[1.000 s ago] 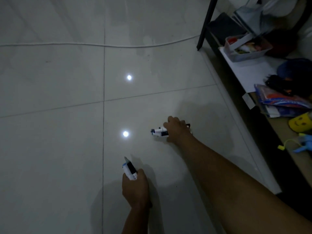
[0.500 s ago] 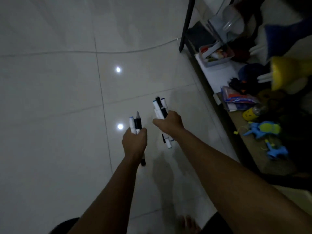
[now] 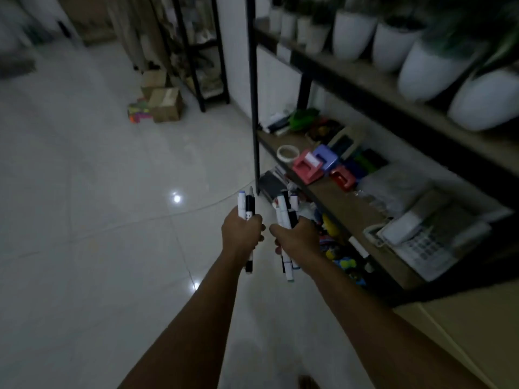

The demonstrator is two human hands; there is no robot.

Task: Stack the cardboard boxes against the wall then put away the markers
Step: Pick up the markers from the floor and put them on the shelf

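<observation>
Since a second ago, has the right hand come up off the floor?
Yes. The right hand was down on the floor tiles; now it is raised well clear of them, gripping its markers upright.

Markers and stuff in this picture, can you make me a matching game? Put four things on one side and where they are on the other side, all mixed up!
Things:
1. markers
2. white plant pots
3. cardboard boxes
4. roll of tape

Places:
A. on the floor by the far rack
B. gripped in both hands, some in the left hand and some in the right hand
C. on the middle shelf, near the black post
D. in a row on the top shelf

Pairs: 1-B, 2-D, 3-A, 4-C
</observation>
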